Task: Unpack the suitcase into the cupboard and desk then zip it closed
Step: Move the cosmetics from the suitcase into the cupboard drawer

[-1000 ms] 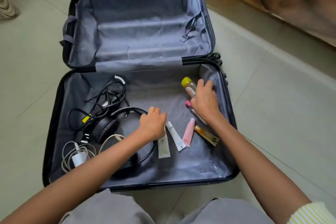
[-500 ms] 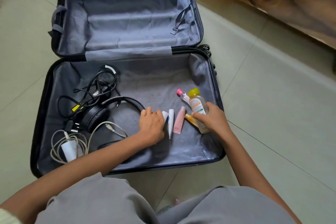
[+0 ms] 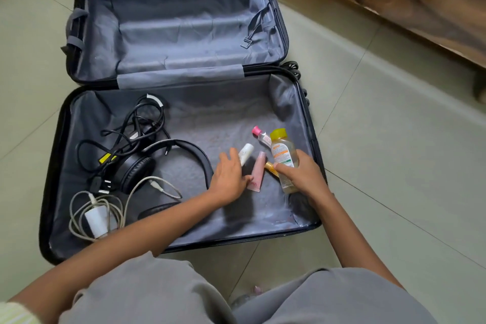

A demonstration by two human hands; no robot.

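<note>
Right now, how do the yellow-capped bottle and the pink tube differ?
The bottle is clear with a yellow cap; the tube is opaque pink. The bottle is bulkier, the tube slim. The right hand grips the bottle; the tube lies on the suitcase lining. Both are small toiletries.

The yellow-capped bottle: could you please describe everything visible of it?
The bottle is clear plastic with a yellow cap, pale liquid and a white, orange and green label. The right hand grips its lower half, tilted with cap pointing away, at the right side of the open suitcase.
</note>
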